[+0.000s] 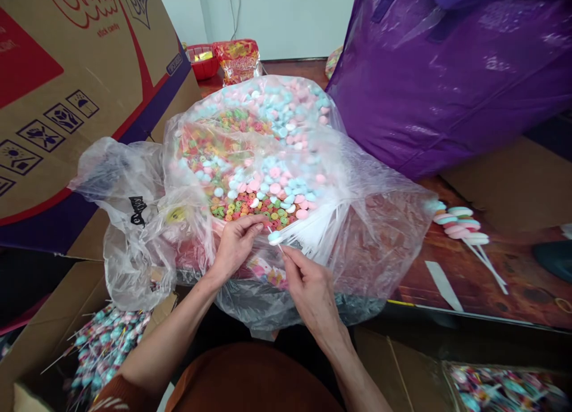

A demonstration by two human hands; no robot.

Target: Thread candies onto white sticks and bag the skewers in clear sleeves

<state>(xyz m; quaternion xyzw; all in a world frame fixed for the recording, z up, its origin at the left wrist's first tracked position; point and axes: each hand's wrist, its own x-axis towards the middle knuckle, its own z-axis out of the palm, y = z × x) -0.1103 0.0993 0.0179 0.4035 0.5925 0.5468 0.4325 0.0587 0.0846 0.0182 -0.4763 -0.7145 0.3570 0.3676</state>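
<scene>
My right hand (310,284) pinches a thin white stick (280,248) that carries a pale blue and white candy disc (274,238). Just left of it, the thumb and finger of my left hand (239,239) are pressed together at the stick's upper end; what they hold is too small to make out. Both hands are over the near edge of a clear plastic bag (379,233). Inside lie pink, blue and white candy discs (274,188), small colourful candy rings (250,208) and a fan of white sticks (313,230).
Large cardboard box (102,60) at left; purple bag (447,78) at right. Finished-looking candy sticks (465,226) lie on the wooden table (513,281). Boxes at lower left and lower right hold many candy sticks (107,346). A red basket (204,69) stands behind.
</scene>
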